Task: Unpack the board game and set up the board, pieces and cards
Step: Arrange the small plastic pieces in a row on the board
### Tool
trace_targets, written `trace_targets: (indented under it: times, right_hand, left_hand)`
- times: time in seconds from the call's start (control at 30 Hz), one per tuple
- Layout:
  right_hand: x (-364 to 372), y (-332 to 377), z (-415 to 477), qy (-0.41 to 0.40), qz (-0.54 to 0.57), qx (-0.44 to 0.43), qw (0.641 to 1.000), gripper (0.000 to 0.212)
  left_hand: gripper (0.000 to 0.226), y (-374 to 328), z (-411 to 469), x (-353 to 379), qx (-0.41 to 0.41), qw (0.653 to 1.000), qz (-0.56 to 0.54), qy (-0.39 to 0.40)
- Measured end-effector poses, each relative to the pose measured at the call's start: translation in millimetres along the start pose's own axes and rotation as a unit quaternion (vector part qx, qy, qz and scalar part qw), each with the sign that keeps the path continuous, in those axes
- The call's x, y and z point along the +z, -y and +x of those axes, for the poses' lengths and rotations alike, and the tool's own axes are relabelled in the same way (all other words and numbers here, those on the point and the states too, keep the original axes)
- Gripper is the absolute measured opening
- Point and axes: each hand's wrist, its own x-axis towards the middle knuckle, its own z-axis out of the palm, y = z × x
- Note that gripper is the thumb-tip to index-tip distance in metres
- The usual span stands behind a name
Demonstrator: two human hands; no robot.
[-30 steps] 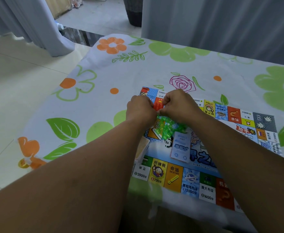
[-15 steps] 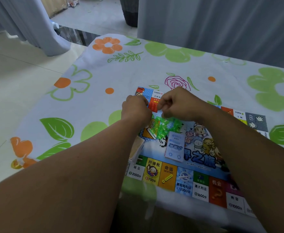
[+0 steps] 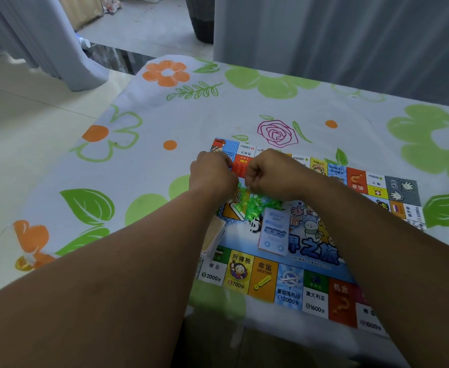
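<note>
Green is the colour to watch: the bag of green pieces (image 3: 252,207) hangs just under both fists, over the far left part of the game board (image 3: 289,282), which lies flat on the flower-print table (image 3: 151,134). The left hand (image 3: 212,176) and the right hand (image 3: 271,173) sit knuckle to knuckle, each grip closed tight, with fingers curled in on what looks like the bag's clear top edge. The fingertips are hidden behind the knuckles, so the exact pinch cannot be seen. The step in hand appears to be pulling the bag open. Done well, both grips would hold the film close together at one edge and part it slowly, low over the board, so the small, light pieces drop in one heap rather than bounce toward the table's left edge. A sudden rip is the likely way to scatter them. A blue-and-white card deck (image 3: 272,231) lies on the board's middle, just nearer than the bag, and a tan card stack (image 3: 214,236) rests at the board's left edge, so the pieces are best let out clear of both. Board and cards are out, but the pieces are not yet freed.
</note>
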Motion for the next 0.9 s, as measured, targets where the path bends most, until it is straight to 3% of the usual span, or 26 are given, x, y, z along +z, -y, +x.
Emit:
trace_targets:
  times: [0.13, 0.27, 0.37, 0.67, 0.9]
  right_hand:
    - [-6, -7, 5, -0.056, 0.047, 0.044, 0.996, 0.012]
    - [-4, -14, 8, -0.125, 0.011, 0.077, 0.989, 0.019]
    - [1, -17, 8, -0.153, -0.006, 0.081, 0.985, 0.009]
    - [5, -14, 5, -0.121, -0.001, 0.083, 0.989, 0.028]
    - [-1, -17, 5, -0.094, 0.014, 0.076, 0.993, 0.011]
  left_hand:
    - [0.035, 1, 1, 0, -0.001, 1.0, -0.007, -0.001]
    - [0.035, 2, 1, 1, -0.003, 1.0, -0.009, 0.001]
    - [0.034, 2, 2, 1, -0.006, 1.0, -0.012, 0.002]
    - [0.033, 0, 1, 1, -0.008, 1.0, -0.009, -0.001]
    - [0.03, 0, 0, 0, -0.005, 1.0, -0.015, 0.001]
